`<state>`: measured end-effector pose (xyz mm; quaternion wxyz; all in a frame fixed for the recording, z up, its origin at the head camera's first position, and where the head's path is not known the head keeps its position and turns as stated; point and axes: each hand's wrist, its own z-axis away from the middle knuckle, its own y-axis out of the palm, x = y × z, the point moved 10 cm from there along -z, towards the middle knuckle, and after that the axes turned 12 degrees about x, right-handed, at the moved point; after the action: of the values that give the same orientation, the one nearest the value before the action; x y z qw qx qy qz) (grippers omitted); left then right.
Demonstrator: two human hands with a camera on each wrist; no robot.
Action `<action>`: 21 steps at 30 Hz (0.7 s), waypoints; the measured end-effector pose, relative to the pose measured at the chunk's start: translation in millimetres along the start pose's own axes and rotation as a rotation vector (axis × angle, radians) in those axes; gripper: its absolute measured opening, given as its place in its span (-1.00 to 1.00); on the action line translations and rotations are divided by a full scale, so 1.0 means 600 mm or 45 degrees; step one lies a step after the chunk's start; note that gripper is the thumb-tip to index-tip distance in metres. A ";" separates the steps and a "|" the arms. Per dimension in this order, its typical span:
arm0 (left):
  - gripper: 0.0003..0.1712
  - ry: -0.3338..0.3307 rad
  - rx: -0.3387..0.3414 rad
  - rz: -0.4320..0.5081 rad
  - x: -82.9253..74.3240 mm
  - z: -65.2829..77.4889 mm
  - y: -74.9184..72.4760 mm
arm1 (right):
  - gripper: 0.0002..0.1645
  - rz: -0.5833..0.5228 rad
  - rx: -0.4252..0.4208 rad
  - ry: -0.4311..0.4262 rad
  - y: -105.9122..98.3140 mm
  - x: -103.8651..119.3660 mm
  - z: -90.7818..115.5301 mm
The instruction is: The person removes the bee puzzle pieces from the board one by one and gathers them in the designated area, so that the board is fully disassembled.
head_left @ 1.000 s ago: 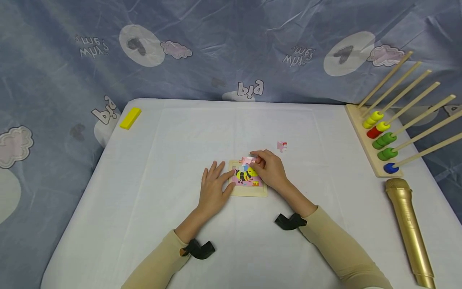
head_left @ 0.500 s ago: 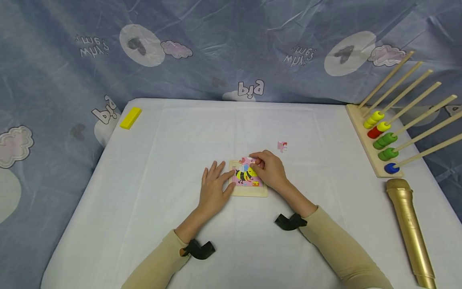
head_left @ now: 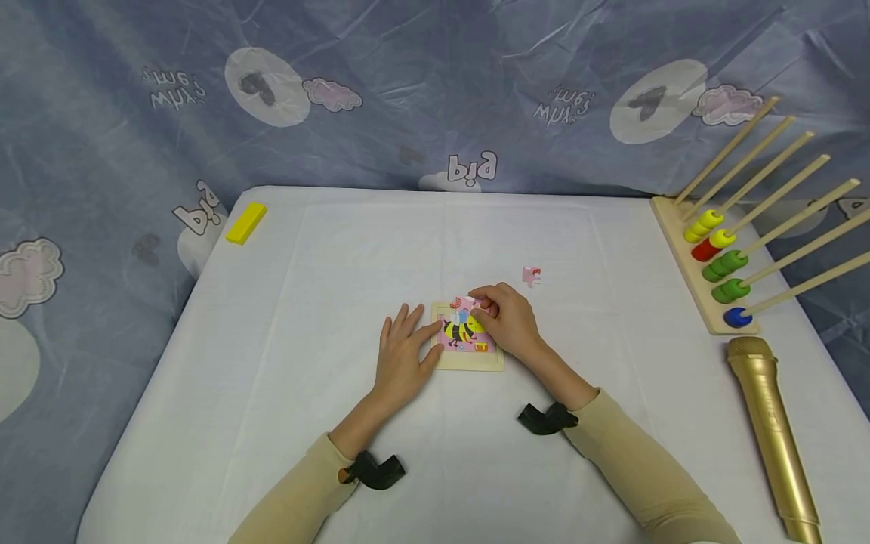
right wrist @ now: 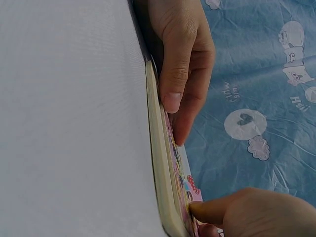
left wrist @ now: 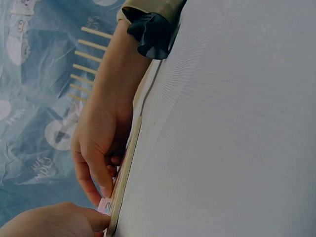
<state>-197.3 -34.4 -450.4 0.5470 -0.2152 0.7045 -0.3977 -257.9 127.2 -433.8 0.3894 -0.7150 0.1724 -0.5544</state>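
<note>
A small wooden jigsaw board point(head_left: 469, 363) with a bee picture lies flat on the white table, its pale frame around a pink inset. My right hand point(head_left: 511, 321) pinches a pink puzzle piece point(head_left: 464, 304) with a red patterned patch at the board's upper edge. In the right wrist view, the piece point(right wrist: 193, 184) stands out past the board's surface beside the thumb. My left hand point(head_left: 402, 361) rests at the board's left side, index finger and thumb on the frame, the other fingers spread. Part of the picture is hidden under the right hand.
One loose pink puzzle piece point(head_left: 532, 276) lies beyond the right hand. A yellow block point(head_left: 246, 223) sits at the far left corner. To the right stand a wooden peg rack point(head_left: 700, 279) with coloured beads and a gold microphone point(head_left: 771, 431).
The piece in my right hand has tilted slightly, and its printed pattern shows with less glare. Both hands have kept almost the same place.
</note>
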 end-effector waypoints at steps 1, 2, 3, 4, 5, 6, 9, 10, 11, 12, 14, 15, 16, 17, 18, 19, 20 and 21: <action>-0.59 -0.001 0.000 0.000 0.000 0.000 0.000 | -0.71 -0.004 -0.002 -0.002 -0.001 0.001 0.000; -0.59 -0.004 0.002 -0.002 0.000 0.000 0.000 | -0.71 -0.010 -0.005 -0.006 -0.002 0.001 0.001; -0.59 -0.007 0.003 -0.002 0.001 0.000 0.001 | -0.71 -0.015 -0.010 -0.012 -0.003 0.003 0.002; -0.59 -0.008 0.003 -0.005 0.000 0.000 0.001 | -0.71 -0.021 -0.014 -0.019 -0.004 0.004 0.002; -0.59 -0.009 0.004 -0.005 0.000 0.000 0.001 | -0.72 -0.023 -0.019 -0.026 -0.005 0.005 0.003; -0.59 -0.011 0.004 -0.003 0.000 0.000 0.001 | -0.73 -0.022 -0.025 -0.035 -0.006 0.007 0.004; -0.59 -0.009 0.002 -0.002 0.001 0.001 0.001 | -0.79 -0.002 -0.038 -0.055 -0.009 0.012 0.006; -0.59 -0.007 0.001 -0.001 0.000 0.001 0.001 | -0.82 0.011 -0.041 -0.058 -0.009 0.014 0.007; -0.59 -0.006 0.001 -0.001 0.001 0.001 0.001 | -0.85 0.023 -0.044 -0.061 -0.009 0.015 0.008; -0.59 -0.004 -0.001 -0.002 0.001 0.001 0.001 | -0.87 0.033 -0.045 -0.062 -0.009 0.016 0.008; -0.59 -0.004 -0.002 -0.006 0.001 0.001 0.001 | -0.90 0.040 -0.053 -0.068 -0.010 0.017 0.008; -0.59 -0.006 -0.001 -0.008 0.001 0.001 0.001 | -0.91 0.026 -0.057 -0.072 -0.011 0.017 0.008; -0.59 -0.007 -0.001 -0.007 0.001 0.000 0.000 | -0.92 0.006 -0.067 -0.076 -0.012 0.017 0.008; -0.59 -0.008 -0.001 -0.010 0.001 0.000 0.000 | -0.94 -0.022 -0.082 -0.086 -0.014 0.017 0.009; -0.59 -0.009 -0.002 -0.010 0.002 0.000 0.000 | -0.94 -0.062 -0.096 -0.096 -0.017 0.017 0.010; -0.59 -0.010 -0.002 -0.010 0.002 0.000 0.000 | -0.94 -0.113 -0.105 -0.104 -0.018 0.015 0.010; -0.59 -0.010 -0.003 -0.011 0.002 0.000 0.000 | -0.93 -0.167 -0.114 -0.108 -0.020 0.014 0.010; -0.59 -0.010 -0.003 -0.012 0.002 0.000 -0.001 | -0.91 -0.220 -0.123 -0.109 -0.021 0.012 0.010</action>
<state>-197.6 -35.4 -450.7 0.5476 -0.2205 0.7018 -0.3986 -252.1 132.8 -419.9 0.3123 -0.7681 0.1197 -0.5461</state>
